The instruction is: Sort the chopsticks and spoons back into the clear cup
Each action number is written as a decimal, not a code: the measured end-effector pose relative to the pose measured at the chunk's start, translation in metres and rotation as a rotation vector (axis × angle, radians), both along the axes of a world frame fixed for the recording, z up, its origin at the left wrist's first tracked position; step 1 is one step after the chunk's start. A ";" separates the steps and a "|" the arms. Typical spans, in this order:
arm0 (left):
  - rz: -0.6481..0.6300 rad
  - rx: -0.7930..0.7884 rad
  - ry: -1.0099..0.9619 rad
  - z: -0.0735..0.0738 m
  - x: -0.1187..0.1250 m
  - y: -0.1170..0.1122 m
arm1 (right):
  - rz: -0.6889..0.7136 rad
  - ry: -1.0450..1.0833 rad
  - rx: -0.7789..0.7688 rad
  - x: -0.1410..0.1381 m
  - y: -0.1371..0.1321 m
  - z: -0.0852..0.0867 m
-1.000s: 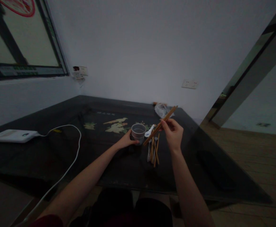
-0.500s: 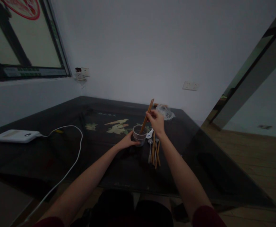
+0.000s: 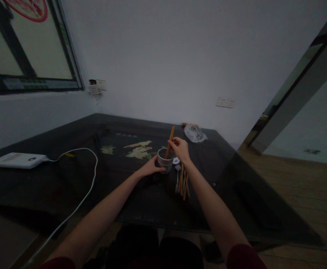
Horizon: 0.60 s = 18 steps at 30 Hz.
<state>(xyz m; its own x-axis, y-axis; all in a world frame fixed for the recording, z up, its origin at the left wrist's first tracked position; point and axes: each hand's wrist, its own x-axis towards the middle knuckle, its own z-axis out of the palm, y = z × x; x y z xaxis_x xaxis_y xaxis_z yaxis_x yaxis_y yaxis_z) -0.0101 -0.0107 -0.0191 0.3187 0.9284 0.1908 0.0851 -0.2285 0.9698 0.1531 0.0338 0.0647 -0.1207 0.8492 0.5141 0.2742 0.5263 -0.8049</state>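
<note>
Grasps a clear plastic cup (image 3: 165, 164) near the center of the frame with the left hand (image 3: 150, 167), laying the thumb across the near side and curving around the left wall. Pinches a pair of wooden chopsticks (image 3: 171, 135) between the fingertips of the right hand (image 3: 180, 148), just right of the cup, tilting them slightly with lower ends inside the rim and upper ends toward the top of the frame. Has close at hand, below and right of the cup, a white spoon (image 3: 176, 161) partly hidden by the right hand, a metal spoon (image 3: 177, 168) and a bunch of loose chopsticks (image 3: 181, 179), all lying on a dark table (image 3: 146, 201) inlaid above center with a bird design (image 3: 139, 149). Faces a pale wall (image 3: 158, 56) fitted with a socket plate (image 3: 225, 102) right of center and more sockets (image 3: 99, 85) at upper left, beside a window (image 3: 48, 56). Reaches in from the bottom corners in dark red sleeves (image 3: 242, 256), between a white device (image 3: 17, 160) on a white cable (image 3: 95, 168) at left and a long dark object (image 3: 254, 203) at right, too dim to identify; beyond the right hand, near a crumpled plastic bag (image 3: 194, 133).
</note>
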 end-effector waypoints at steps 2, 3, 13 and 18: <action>-0.014 0.009 -0.007 -0.002 -0.001 0.001 | 0.004 -0.006 0.004 0.000 0.001 -0.001; -0.016 0.015 -0.007 -0.002 -0.001 0.002 | 0.003 -0.009 0.005 0.000 0.001 -0.001; 0.011 0.020 0.032 0.001 -0.001 -0.002 | -0.023 -0.111 -0.125 0.003 0.012 0.005; 0.006 0.024 0.014 -0.002 -0.001 0.000 | -0.012 -0.128 -0.141 0.002 0.020 0.004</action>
<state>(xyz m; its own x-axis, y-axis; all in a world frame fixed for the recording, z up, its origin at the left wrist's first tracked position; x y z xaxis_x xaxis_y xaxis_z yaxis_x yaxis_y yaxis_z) -0.0114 -0.0103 -0.0208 0.3159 0.9255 0.2090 0.1002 -0.2516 0.9626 0.1556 0.0541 0.0682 -0.1670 0.9135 0.3709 0.3850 0.4067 -0.8285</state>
